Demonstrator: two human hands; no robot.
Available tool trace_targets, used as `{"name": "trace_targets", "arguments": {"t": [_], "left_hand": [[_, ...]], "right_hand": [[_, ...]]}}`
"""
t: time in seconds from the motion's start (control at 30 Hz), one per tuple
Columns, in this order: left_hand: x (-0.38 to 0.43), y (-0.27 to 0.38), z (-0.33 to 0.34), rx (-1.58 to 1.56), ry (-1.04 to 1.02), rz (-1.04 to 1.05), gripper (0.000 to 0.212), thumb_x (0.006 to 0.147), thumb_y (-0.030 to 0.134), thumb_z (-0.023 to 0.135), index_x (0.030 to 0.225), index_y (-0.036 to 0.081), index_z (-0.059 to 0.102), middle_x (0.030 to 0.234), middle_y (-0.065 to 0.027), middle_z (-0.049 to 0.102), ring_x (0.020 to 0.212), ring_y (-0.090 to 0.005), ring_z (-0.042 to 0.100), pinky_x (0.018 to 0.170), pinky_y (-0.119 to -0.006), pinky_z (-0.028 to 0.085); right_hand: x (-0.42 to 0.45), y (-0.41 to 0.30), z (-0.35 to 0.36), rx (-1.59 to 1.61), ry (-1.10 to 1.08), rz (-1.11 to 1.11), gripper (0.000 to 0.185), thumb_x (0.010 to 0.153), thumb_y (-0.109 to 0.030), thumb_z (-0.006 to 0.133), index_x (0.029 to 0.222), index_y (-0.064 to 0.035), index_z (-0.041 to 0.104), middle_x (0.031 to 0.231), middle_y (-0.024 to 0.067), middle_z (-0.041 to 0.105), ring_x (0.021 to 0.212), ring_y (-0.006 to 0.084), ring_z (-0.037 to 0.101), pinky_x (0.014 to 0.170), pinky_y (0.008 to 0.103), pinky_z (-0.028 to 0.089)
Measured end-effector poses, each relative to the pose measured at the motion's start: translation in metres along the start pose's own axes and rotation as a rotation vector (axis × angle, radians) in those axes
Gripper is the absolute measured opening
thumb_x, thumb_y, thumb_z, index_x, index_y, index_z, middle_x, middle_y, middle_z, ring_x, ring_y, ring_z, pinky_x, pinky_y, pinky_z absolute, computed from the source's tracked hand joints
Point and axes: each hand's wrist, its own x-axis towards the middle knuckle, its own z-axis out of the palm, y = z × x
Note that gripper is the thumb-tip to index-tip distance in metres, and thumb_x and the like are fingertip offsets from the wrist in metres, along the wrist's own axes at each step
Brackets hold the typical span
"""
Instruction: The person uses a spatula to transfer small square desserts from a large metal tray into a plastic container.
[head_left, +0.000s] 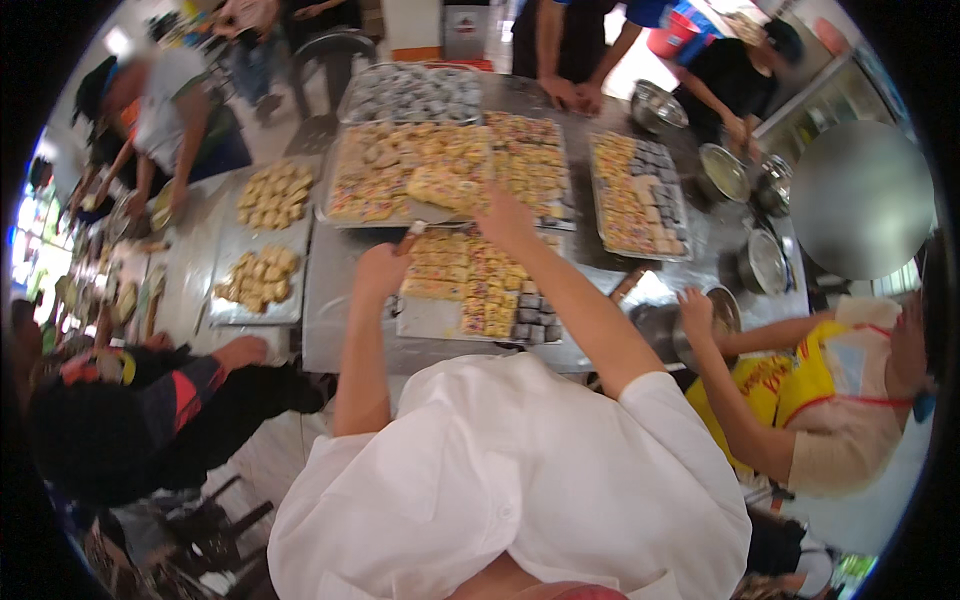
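My left hand (383, 267) grips the wooden handle (410, 238) of a spatula with a flat metal blade (427, 213). On the blade rests a block of yellow pastry pieces (441, 187) with coloured sprinkles. My right hand (507, 219) holds the block's right end; its fingertips are partly hidden. The block is above the near side of a large tray (324, 202) full of similar pieces. Directly before me lies a flat tray (431, 319) with rows of sprinkled pieces (486, 304) and dark grey-coated pieces (534, 319).
Another mixed tray (641, 196) stands right, near metal bowls (724, 172). Behind is a tray of greyish pieces (412, 94); plain yellow pieces (262, 277) lie left. A co-worker in a yellow apron (780, 382) handles a pot (694, 330) on my right. Other people stand around the metal table (345, 300).
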Motion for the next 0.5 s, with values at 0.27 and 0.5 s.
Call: {"name": "trace_targets", "arguments": {"t": [0.27,0.5], "left_hand": [[-0.007,-0.007,-0.004,-0.093,-0.015,-0.130,0.032,0.070,0.027,0.060,0.084,-0.002,0.062,0.085,-0.0213,0.061,0.083,-0.0353,0.059,0.073,-0.042,0.045],[-0.007,-0.012,-0.003,-0.100,0.008,-0.133,0.033,0.069,0.026,0.059,0.085,-0.002,0.062,0.084,-0.0219,0.061,0.082,-0.0352,0.059,0.073,-0.040,0.045]], "right_hand": [[0.000,-0.017,-0.012,-0.026,-0.119,-0.002,0.060,0.084,-0.039,0.048,0.133,-0.0125,0.028,0.119,0.0155,0.050,0.098,0.0267,0.056,0.072,0.0395,0.050],[-0.005,-0.023,-0.009,-0.042,-0.107,-0.048,0.059,0.084,-0.040,0.046,0.133,-0.0136,0.028,0.115,0.0189,0.051,0.097,0.0285,0.056,0.070,0.0409,0.050]]}}
